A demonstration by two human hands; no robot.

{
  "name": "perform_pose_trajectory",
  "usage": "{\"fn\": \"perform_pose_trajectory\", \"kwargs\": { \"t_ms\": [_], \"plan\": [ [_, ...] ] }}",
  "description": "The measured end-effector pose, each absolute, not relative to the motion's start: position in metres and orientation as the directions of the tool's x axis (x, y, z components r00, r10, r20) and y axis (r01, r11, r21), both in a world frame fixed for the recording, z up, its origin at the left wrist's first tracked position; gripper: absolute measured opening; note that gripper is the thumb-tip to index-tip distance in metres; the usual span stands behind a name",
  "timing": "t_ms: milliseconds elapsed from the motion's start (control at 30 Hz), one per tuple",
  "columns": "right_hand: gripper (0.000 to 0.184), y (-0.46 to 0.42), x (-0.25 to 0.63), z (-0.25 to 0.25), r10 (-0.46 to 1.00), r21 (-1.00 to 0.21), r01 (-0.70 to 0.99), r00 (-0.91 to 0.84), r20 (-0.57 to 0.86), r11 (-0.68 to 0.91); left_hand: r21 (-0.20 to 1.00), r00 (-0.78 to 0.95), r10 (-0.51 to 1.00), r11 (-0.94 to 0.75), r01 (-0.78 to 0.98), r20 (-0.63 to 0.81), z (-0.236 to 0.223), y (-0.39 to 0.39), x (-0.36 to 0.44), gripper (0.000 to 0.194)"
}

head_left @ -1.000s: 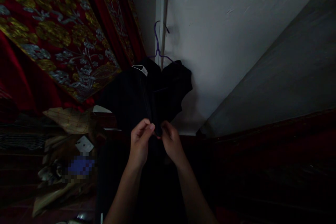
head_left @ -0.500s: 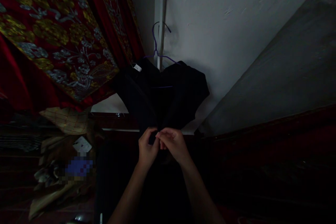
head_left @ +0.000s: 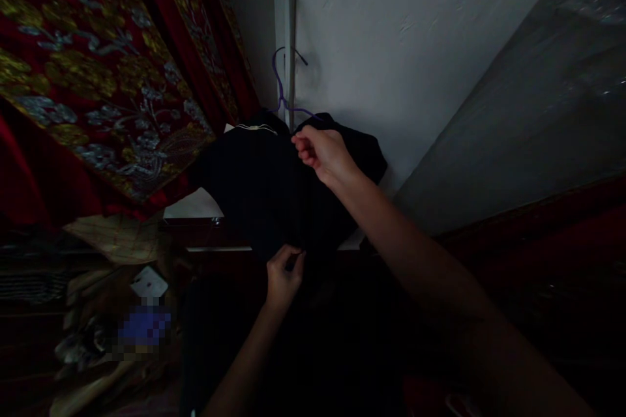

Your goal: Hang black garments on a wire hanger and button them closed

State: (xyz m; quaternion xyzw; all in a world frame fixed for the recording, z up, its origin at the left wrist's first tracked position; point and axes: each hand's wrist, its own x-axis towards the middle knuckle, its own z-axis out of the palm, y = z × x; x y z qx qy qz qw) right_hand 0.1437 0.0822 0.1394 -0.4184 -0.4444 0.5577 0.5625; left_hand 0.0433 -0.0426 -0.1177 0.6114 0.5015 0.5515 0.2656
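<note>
A dark jacket (head_left: pixel 244 176) hangs on a purple wire hanger (head_left: pixel 282 88), its front drawn together up to the neck. My left hand (head_left: pixel 283 273) pinches the jacket low on its front, thumb against fingertips. Higher up, at the collar, my right hand (head_left: pixel 320 150) is closed with its fingers curled. What lies between those fingers is too small and dark to make out. A pale cord (head_left: pixel 255 128) runs across the jacket's left shoulder.
The hanger hooks at a pale vertical post (head_left: pixel 283 6) before a white wall (head_left: pixel 401 65). Red cloth with gold and silver embroidery (head_left: pixel 88 71) hangs close on the left. Below it are a white phone-like object (head_left: pixel 149 283) and a blurred blue item (head_left: pixel 145 327).
My right hand has risen from beside my left hand to the collar. The jacket's front, which gaped in a V, is now closed. My left hand keeps its low grip.
</note>
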Motion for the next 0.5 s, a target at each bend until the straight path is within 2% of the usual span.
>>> {"fn": "perform_pose_trajectory", "kwargs": {
  "t_ms": [100, 167, 300, 333, 400, 500],
  "plan": [
    [0.022, 0.07, 0.143, 0.135, 0.992, -0.967, -0.237, -0.062, 0.108, 0.09, 0.871, -0.036, 0.912, -0.378, 0.313, 0.409, -0.091, -0.029, 0.035, 0.011],
    [0.02, 0.061, 0.146, 0.131, 0.981, -0.96, -0.221, -0.053, 0.185, 0.169, 0.846, -0.015, 0.887, -0.435, 0.309, 0.461, -0.052, -0.014, 0.026, 0.028],
    [0.018, 0.049, 0.153, 0.131, 0.953, -0.944, -0.157, -0.04, 0.299, 0.29, 0.647, -0.063, 0.662, -0.702, 0.299, 0.747, 0.049, 0.021, 0.011, 0.044],
    [0.017, 0.048, 0.153, 0.132, 0.945, -0.938, -0.142, -0.046, 0.325, 0.316, 0.59, -0.053, 0.608, -0.741, 0.32, 0.792, 0.07, 0.028, 0.009, 0.042],
    [0.016, 0.047, 0.153, 0.131, 0.922, -0.92, -0.116, -0.051, 0.383, 0.375, 0.491, 0.029, 0.548, -0.77, 0.408, 0.836, 0.1, 0.04, 0.009, 0.026],
    [0.016, 0.052, 0.151, 0.117, 0.887, -0.886, -0.07, -0.021, 0.462, 0.459, 0.389, 0.097, 0.52, -0.738, 0.552, 0.849, 0.115, 0.049, 0.009, 0.011]
  ]
}}
